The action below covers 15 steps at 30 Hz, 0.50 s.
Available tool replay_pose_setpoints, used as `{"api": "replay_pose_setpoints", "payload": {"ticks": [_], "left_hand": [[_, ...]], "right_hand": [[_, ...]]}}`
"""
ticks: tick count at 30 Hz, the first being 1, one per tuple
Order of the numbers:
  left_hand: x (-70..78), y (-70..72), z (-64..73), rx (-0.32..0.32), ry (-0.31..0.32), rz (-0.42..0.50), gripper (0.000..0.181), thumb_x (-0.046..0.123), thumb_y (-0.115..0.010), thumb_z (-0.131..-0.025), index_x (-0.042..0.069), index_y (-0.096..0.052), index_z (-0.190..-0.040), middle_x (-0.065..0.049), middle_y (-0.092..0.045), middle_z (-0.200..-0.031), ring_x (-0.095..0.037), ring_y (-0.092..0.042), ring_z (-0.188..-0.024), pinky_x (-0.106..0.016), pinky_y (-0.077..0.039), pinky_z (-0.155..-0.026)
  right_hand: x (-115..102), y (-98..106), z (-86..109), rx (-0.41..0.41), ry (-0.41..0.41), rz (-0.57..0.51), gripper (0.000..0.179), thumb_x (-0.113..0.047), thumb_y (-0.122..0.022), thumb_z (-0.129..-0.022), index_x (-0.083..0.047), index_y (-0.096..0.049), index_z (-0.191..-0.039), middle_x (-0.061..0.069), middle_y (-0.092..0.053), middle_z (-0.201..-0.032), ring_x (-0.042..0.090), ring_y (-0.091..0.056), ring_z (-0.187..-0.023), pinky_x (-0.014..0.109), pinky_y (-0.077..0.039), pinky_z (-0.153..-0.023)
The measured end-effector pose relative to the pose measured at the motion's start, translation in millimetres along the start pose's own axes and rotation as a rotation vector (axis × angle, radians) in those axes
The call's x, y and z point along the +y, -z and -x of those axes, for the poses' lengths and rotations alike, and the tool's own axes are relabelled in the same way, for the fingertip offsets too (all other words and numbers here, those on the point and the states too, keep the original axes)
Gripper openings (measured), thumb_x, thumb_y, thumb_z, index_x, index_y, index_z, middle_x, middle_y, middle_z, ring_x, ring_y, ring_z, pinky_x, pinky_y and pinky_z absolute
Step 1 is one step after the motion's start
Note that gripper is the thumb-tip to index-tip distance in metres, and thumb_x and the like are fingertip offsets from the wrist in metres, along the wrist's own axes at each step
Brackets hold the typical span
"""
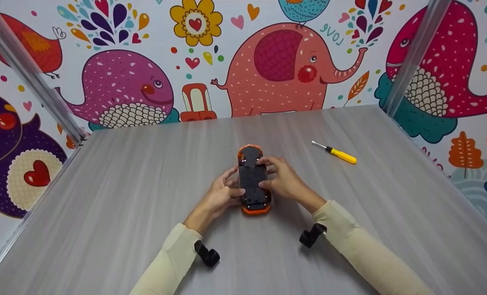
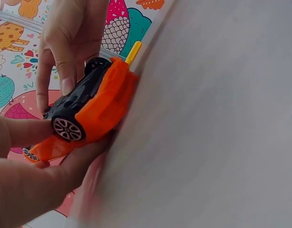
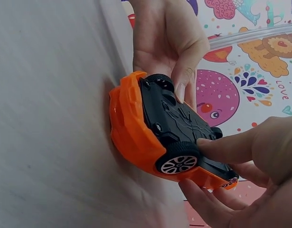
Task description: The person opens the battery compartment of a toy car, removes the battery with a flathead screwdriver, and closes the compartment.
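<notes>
An orange toy car (image 1: 252,174) is held upside down between both hands, its black underside facing up. My left hand (image 1: 218,196) grips the car's left side, with the thumb on the underside's edge and fingers beneath the body. On the opposite side, my right hand (image 1: 284,180) holds the car, its thumb on the underside and its index finger resting farther up the base. In the left wrist view, black wheels with silver spokes show on the orange body (image 2: 105,107). The right wrist view shows one end of the car (image 3: 129,121) close to the tabletop.
A yellow-handled screwdriver (image 1: 342,155) with a metal tip lies on the grey wood-grain table (image 1: 145,184), right of and beyond the car. Cartoon-printed walls (image 1: 210,69) with metal posts (image 1: 411,57) border the table. A black wrist device (image 1: 207,255) sits at each cuff.
</notes>
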<state>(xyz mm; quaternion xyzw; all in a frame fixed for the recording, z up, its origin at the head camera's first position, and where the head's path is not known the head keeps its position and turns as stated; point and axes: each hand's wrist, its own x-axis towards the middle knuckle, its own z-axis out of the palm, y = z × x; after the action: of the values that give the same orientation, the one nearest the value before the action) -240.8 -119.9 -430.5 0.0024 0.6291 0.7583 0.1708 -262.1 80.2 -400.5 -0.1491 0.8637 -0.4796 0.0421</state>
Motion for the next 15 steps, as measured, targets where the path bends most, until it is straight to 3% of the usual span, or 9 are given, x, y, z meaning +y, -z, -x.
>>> {"api": "replay_pose_setpoints", "payload": {"ticks": [9,15], "left_hand": [[0.4,-0.4,1.0,-0.005,-0.007,-0.008,0.083,-0.015,-0.055,-0.089,0.009,-0.019,-0.160,-0.027,-0.045,-0.150,-0.035,-0.061,-0.123,-0.053,-0.051,-0.102],[1.1,-1.9,1.2,0.009,-0.005,-0.002,0.084,-0.016,-0.054,-0.087,0.010,-0.020,-0.159,-0.025,-0.046,-0.150,-0.028,-0.063,-0.115,-0.048,-0.055,-0.097]], "right_hand": [[-0.7,-0.4,2.6,0.043,0.035,0.061,0.050,0.002,-0.080,-0.079,-0.012,-0.063,-0.124,0.021,-0.052,-0.130,0.039,-0.061,-0.119,0.053,-0.052,-0.099],[-1.5,0.9,3.9,0.039,0.057,0.064,0.051,0.004,-0.080,-0.078,-0.012,-0.061,-0.122,0.021,-0.053,-0.129,0.039,-0.061,-0.118,0.054,-0.051,-0.100]]}}
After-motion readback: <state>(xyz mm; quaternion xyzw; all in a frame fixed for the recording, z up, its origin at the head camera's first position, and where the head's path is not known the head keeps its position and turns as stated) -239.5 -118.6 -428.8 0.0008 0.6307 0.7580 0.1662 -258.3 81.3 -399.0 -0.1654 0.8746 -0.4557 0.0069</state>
